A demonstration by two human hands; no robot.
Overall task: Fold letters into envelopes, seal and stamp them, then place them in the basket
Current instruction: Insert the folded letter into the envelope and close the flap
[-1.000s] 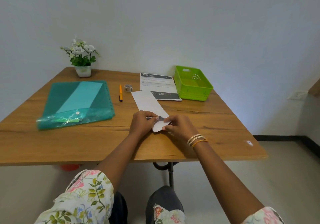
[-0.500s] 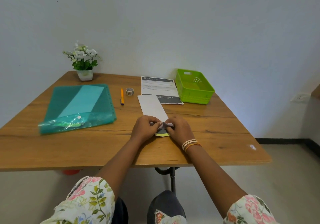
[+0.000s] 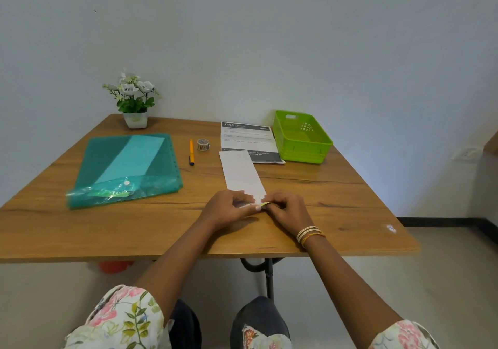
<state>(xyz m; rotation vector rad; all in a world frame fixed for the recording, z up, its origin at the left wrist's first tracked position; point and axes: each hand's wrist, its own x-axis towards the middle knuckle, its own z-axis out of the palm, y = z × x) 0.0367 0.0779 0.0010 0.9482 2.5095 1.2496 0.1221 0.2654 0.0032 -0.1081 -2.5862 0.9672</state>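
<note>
A long white envelope (image 3: 241,172) lies lengthwise on the wooden table (image 3: 134,227), its near end under my hands. My left hand (image 3: 229,208) presses on that near end, fingers curled. My right hand (image 3: 287,207) pinches a thin yellow-green strip (image 3: 265,203) at the envelope's flap, fingertips touching the left hand's. The flap itself is mostly hidden by both hands. A green basket (image 3: 301,137) stands at the back right, nothing visible inside. A small roll of patterned tape or stamps (image 3: 203,144) sits at the back middle.
A printed sheet (image 3: 246,139) lies between the envelope and the basket. An orange pen (image 3: 191,152) lies left of the roll. A teal plastic folder (image 3: 126,168) covers the left side. A potted white flower (image 3: 133,100) stands at the back left corner.
Both hands stayed on the envelope's near end. The flap that stood raised a second ago now lies low, and a yellow-green strip shows between my fingertips. The camera tilted slightly.
</note>
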